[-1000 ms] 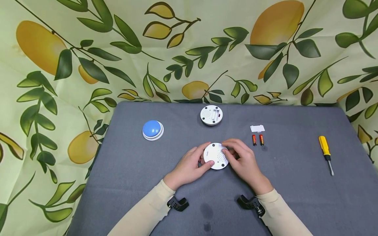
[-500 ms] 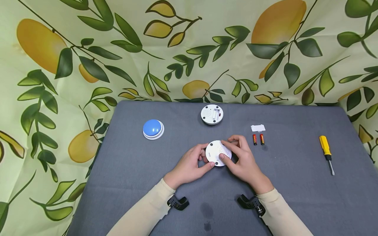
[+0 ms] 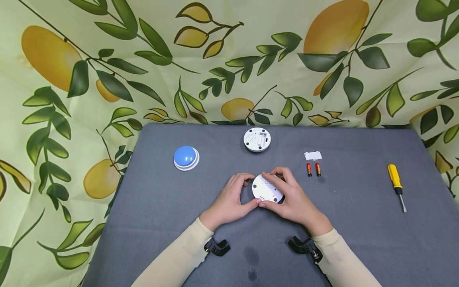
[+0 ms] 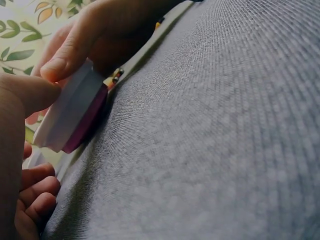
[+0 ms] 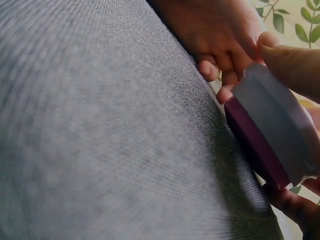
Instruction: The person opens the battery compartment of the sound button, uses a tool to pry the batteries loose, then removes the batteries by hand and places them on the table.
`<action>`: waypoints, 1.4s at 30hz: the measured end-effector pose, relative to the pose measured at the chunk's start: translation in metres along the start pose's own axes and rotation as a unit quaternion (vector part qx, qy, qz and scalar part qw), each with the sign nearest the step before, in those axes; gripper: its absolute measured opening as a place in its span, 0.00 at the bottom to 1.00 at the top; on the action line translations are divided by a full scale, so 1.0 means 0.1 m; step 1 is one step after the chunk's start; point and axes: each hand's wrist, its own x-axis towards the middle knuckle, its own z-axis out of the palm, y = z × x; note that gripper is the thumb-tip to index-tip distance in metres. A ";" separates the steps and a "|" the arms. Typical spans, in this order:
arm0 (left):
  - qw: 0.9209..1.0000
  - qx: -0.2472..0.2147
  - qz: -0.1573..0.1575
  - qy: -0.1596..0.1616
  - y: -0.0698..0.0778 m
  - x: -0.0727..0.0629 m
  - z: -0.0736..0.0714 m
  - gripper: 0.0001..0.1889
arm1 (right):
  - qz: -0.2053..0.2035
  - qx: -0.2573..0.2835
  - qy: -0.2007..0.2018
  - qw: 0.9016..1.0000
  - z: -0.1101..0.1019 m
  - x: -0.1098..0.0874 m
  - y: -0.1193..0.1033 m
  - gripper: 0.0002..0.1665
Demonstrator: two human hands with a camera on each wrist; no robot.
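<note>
A round white push button [image 3: 264, 190] is held upside down over the table, its speaker holes and dark feet facing up. Its purple dome [image 5: 255, 142] points down in the right wrist view. My right hand [image 3: 295, 201] grips the button, thumb at the near edge and fingers over the top and far side. With its thumb tip, my left hand [image 3: 229, 203] touches the near rim. The other left fingers [image 4: 40, 192] are loosely bent and apart from the button. Whether the button has a battery cover in place cannot be told under the right fingers.
Behind stands another upturned white button [image 3: 256, 139] with its battery bay uncovered. A blue button [image 3: 185, 156] sits at left. To the right lie a white battery cover [image 3: 313, 155], two red batteries [image 3: 313, 170] and a yellow screwdriver [image 3: 395, 183]. Grey cloth covers the table [image 3: 161, 207].
The white push button has turned and shifted slightly right. My left fingers have come off its far side, leaving the thumb at the rim, while my right hand has spread its grip around it.
</note>
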 end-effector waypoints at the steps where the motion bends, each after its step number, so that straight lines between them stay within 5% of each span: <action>1: 1.000 0.002 0.000 -0.002 0.00 0.00 0.00 0.36 | 0.000 -0.001 -0.001 1.000 0.00 0.00 0.00 0.48; 24: 0.999 0.028 -0.005 -0.045 0.00 0.00 -0.01 0.48 | -0.033 -0.024 0.000 0.999 -0.03 0.05 0.00 0.44; 35: 0.999 0.020 -0.016 -0.048 0.00 0.01 -0.02 0.50 | -0.064 -0.029 -0.009 0.997 -0.02 0.07 -0.05 0.36; 42: 0.999 -0.003 -0.026 -0.031 0.00 0.02 -0.01 0.49 | -0.107 -0.088 -0.007 0.990 -0.01 0.09 -0.14 0.23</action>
